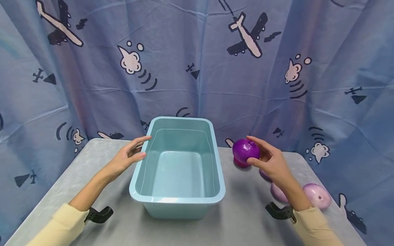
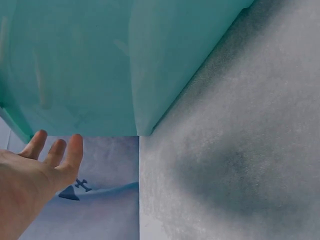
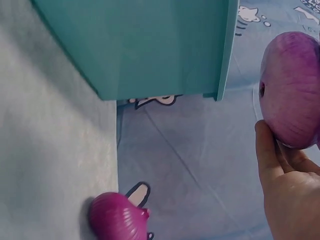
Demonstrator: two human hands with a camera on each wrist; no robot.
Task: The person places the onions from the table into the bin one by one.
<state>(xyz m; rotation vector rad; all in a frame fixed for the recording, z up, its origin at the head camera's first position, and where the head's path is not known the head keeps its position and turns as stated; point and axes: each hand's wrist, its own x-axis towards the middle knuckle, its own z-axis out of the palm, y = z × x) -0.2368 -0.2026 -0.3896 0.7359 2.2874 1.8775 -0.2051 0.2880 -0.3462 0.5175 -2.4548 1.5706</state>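
Observation:
A light teal plastic basin [image 1: 176, 199] stands on the table in front of me. My left hand [image 1: 127, 156] is at its left rim, fingers loosely spread, the fingertips at or very near the edge. In the left wrist view the same hand [image 2: 37, 175] shows beside the basin wall [image 2: 75, 75]. To the right of the basin, my right hand [image 1: 272, 162] holds a purple toy onion [image 1: 245, 150] raised between thumb and fingers. The onion [image 3: 290, 90] also shows in the right wrist view. Behind and below it lies a magenta toy onion [image 1: 241, 165].
Near my right forearm lie a pale pink toy onion [image 1: 317, 195], another pink one [image 1: 278, 192] partly hidden by the arm, and a purple one [image 1: 264, 175] mostly covered by the hand. The grey table [image 1: 243, 208] ends at a blue curtain [image 1: 200, 68] with printed planes.

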